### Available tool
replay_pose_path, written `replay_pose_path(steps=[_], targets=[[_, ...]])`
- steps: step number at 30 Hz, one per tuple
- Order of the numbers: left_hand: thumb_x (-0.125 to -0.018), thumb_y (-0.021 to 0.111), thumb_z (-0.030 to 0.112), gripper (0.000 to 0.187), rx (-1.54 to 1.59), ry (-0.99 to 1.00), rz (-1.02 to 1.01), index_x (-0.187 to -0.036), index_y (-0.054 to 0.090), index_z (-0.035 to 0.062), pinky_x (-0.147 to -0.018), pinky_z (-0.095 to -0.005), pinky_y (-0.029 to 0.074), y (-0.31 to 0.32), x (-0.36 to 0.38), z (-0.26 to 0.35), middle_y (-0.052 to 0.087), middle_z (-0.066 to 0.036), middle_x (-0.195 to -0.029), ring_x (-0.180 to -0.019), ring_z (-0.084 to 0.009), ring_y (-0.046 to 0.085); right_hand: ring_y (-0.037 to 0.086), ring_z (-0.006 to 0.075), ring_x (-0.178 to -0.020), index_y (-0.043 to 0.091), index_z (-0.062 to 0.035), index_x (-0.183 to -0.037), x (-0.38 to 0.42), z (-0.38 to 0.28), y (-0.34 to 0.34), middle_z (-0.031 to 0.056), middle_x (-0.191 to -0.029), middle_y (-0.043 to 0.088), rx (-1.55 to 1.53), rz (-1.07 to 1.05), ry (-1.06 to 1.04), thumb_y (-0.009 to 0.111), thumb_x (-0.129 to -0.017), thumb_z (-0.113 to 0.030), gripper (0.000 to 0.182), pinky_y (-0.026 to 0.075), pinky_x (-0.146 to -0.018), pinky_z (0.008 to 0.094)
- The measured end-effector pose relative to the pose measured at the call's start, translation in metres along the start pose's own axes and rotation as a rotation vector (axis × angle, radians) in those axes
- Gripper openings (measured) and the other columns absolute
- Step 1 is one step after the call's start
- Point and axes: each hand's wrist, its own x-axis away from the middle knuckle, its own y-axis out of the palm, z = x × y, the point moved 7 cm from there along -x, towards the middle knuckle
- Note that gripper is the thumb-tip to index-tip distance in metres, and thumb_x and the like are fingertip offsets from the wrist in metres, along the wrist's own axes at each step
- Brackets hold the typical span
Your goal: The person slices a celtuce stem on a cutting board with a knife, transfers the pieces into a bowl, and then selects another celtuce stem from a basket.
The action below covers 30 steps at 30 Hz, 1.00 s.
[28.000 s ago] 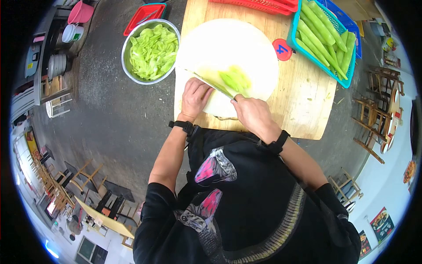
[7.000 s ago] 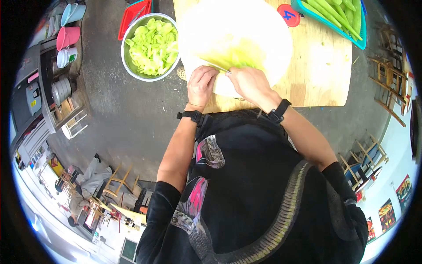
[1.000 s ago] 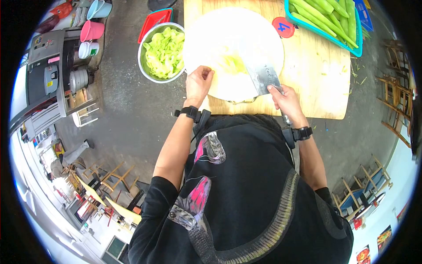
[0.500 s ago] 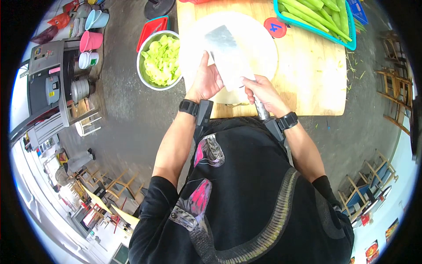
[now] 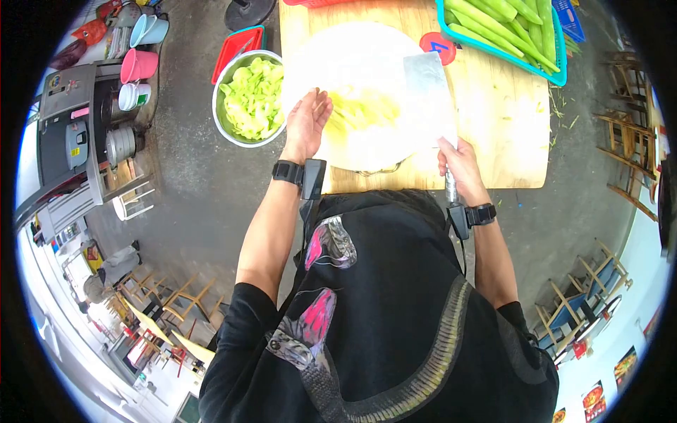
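And we're out over a wide grey floor [image 5: 190,190], scuffed and speckled, running right across the room. Up the left side, a dark grey counter [image 5: 74,88], with a pink bucket [image 5: 139,65] near it and a white stool [image 5: 134,204] just below. Down to the lower left, wooden chairs [image 5: 185,299] crowd together beneath bright, washed-out light! Over right, blue-seated chairs [image 5: 568,315], then a pale wall [image 5: 582,377] carrying food posters [image 5: 594,400].
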Motion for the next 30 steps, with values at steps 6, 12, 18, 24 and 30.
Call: replay_pose_path(steps=[6, 12, 18, 24, 30], targets=[[-0.101, 0.072, 0.028, 0.056, -1.003, 0.695, 0.062, -0.144, 0.055, -0.0029, -0.114, -0.0492, 0.048, 0.018, 0.007, 0.031, 0.068, -0.020, -0.136, -0.131, -0.0371, 0.062, 0.049, 0.0075, -0.051, 0.062, -0.0051, -0.089, -0.001, 0.021, -0.019, -0.0020, -0.064, 0.054, 0.131, 0.005, -0.004, 0.068, -0.106, -0.031, 0.031, 0.042, -0.047, 0.0277], [-0.091, 0.077, 0.045, 0.083, -1.551, 0.922, -0.219, -0.153, 0.046, -0.0013, -0.126, -0.0555, 0.029, 0.027, 0.024, -0.011, 0.047, -0.026, -0.157, -0.150, -0.0455, 0.038, 0.048, 0.0068, -0.050, 0.064, -0.0038, -0.092, -0.007, 0.035, -0.019, -0.0032, -0.062, 0.052, 0.218, -0.063, -0.006, 0.067, -0.107, -0.033, 0.033, 0.040, -0.046, 0.0270], [-0.089, 0.078, 0.047, 0.091, -1.414, 0.889, -0.184, -0.156, 0.040, -0.0027, -0.125, -0.0560, 0.029, 0.026, 0.035, -0.029, 0.042, -0.029, -0.157, -0.150, -0.0456, 0.036, 0.046, 0.0070, -0.050, 0.068, -0.0032, -0.103, -0.014, 0.032, 0.019, -0.0044, -0.062, 0.049, 0.355, -0.229, 0.094, 0.063, -0.108, -0.036, 0.034, 0.040, -0.047, 0.0280], [-0.089, 0.078, 0.050, 0.097, -1.380, 0.877, 0.025, -0.157, 0.035, -0.0041, -0.125, -0.0580, 0.026, 0.049, 0.043, -0.043, 0.037, -0.031, -0.159, -0.151, -0.0479, 0.032, 0.046, 0.0078, -0.047, 0.068, -0.0032, -0.103, -0.009, 0.044, 0.052, -0.0046, -0.060, 0.048, 0.314, -0.262, 0.043, 0.065, -0.107, -0.034, 0.032, 0.039, -0.045, 0.0287], [-0.087, 0.081, 0.044, 0.095, -1.313, 0.905, 0.209, -0.156, 0.037, -0.0044, -0.124, -0.0599, 0.026, 0.063, 0.043, -0.050, 0.038, -0.031, -0.158, -0.149, -0.0482, 0.033, 0.049, 0.0081, -0.047, 0.068, -0.0021, -0.103, -0.009, 0.054, 0.075, -0.0039, -0.061, 0.052, 0.265, -0.253, 0.022, 0.065, -0.107, -0.030, 0.029, 0.041, -0.045, 0.0290]])
